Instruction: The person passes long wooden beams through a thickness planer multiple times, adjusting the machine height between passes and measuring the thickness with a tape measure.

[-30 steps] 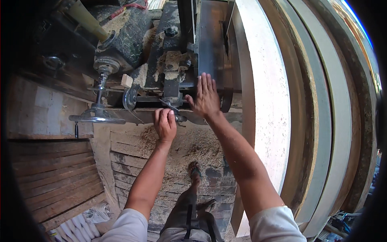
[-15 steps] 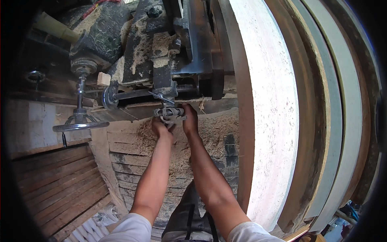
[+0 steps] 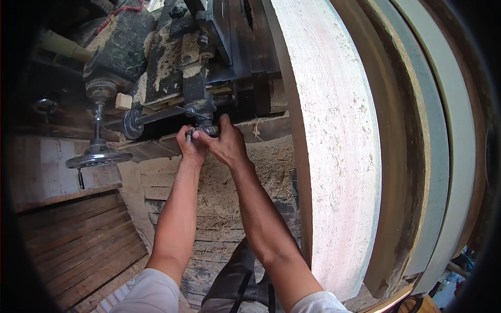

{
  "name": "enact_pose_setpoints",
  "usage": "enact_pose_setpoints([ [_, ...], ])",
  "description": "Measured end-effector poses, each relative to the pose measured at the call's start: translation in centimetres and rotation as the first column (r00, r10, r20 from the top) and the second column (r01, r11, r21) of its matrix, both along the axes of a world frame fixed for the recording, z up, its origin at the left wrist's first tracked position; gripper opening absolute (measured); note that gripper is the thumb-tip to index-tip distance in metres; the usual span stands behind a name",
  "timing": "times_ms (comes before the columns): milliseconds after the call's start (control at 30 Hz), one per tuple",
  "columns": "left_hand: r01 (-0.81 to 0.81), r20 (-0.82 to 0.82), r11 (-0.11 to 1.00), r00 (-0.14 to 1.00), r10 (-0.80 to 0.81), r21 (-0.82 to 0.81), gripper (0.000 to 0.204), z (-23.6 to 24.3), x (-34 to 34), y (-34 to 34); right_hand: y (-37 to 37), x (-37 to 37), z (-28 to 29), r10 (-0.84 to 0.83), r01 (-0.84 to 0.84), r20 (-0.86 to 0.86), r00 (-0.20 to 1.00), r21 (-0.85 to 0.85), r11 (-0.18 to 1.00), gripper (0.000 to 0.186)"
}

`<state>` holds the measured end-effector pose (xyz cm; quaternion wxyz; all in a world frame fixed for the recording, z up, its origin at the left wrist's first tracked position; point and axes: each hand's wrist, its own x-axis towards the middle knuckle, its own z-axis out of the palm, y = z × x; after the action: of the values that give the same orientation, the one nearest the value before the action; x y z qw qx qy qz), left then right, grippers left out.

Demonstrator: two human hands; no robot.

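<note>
Both arms reach forward to a dusty machine (image 3: 180, 86) coated in sawdust. A small grey ridged metal knob (image 3: 209, 130) sits at the near end of its dark metal bracket (image 3: 197, 96). My left hand (image 3: 192, 147) is closed on the knob's left side, fingers curled. From the right, my right hand (image 3: 228, 145) grips the same knob, its thumb across the near face and its fingers round the far side. Most of the knob is hidden by the hands. A thin metal bar (image 3: 192, 111) crosses the bracket just above.
A spoked handwheel (image 3: 99, 158) with a crank pin stands at left below a round gear housing (image 3: 117, 60). Thick pale boards (image 3: 336, 135) stand close along my right side. Sawdust (image 3: 224, 201) covers the slatted floor, and stacked planks (image 3: 83, 235) lie at lower left.
My right hand has come in over the knob, its thumb now across the front. The left hand's fingers have wrapped its side. The view has shifted slightly, moving the machine left.
</note>
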<state>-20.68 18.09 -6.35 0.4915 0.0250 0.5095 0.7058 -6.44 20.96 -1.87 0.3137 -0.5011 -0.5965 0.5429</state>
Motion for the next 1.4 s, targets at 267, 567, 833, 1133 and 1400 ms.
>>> enact_pose_setpoints([
  [267, -0.098, -0.105, 0.974, 0.991, 0.077, -0.203, 0.027, 1.1, -0.3, -0.4, 0.2, -0.3, 1.8, 0.067, -0.058, 0.11, 0.992, -0.081, 0.995, 0.078],
  [567, -0.145, -0.593, 0.79, -0.583, -0.554, -0.595, 0.031, 13.3, 2.2, 4.0, -4.8, 2.1, 3.8, -0.087, 0.075, 0.205, 0.975, 0.065, 0.995, 0.08],
  [833, 0.001, -0.92, 0.962, -0.291, -0.262, -0.274, 0.043, 12.4, 6.8, -4.7, -20.5, 27.4, 19.0, -0.485, 0.377, 0.202, 0.851, 0.41, 0.831, 0.042],
  [1133, 0.517, 0.393, 0.854, 0.775, -0.496, 0.057, 0.079, 4.6, 33.7, -27.4, -22.7, 36.7, 9.4, -0.345, -0.002, -0.367, 0.864, -0.686, 0.727, 0.068],
  [1400, 0.486, 0.212, 0.794, 0.788, -0.579, 0.365, 0.079, 8.5, 32.7, -36.3, -32.6, 35.8, 11.9, -0.142, -0.227, -0.55, 0.823, -0.548, 0.805, 0.083],
])
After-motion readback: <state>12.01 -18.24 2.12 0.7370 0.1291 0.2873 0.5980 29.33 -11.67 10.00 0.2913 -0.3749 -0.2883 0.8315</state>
